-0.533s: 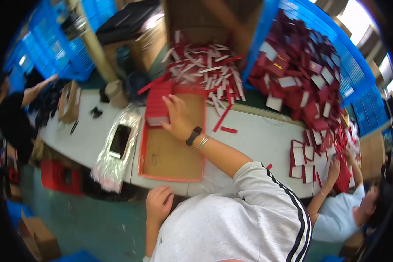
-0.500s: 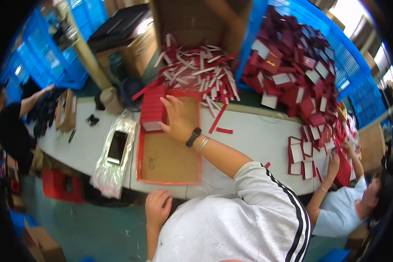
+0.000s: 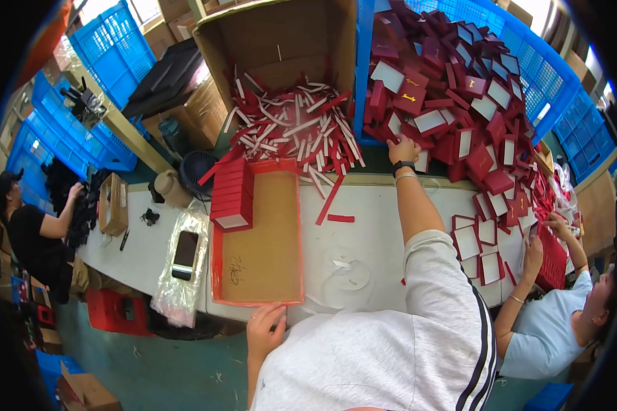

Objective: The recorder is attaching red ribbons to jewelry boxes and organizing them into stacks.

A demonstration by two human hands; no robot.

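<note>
My right hand [image 3: 404,152] is stretched out to the front edge of a heap of small dark-red boxes [image 3: 432,122], some with white insides showing. Its fingers are apart and bent against the boxes; no box shows lifted in them. My left hand [image 3: 266,329] lies at the table's near edge, fingers loosely bent and apart, beside the front of a shallow brown tray [image 3: 267,236] with a red rim. It holds nothing. A stack of red boxes [image 3: 232,195] stands in a row in the tray's far left part.
Behind the tray, a cardboard box [image 3: 274,51] spills red and white strips [image 3: 295,123]. A blue crate [image 3: 555,103] holds the heap. A phone [image 3: 184,255] lies on clear plastic to the left. One co-worker [image 3: 548,308] handles boxes at right; another [image 3: 38,219] stands far left.
My right hand has left the row of red boxes in the tray and moved right to the heap. My left hand remains by the table edge. The view has shifted slightly.
</note>
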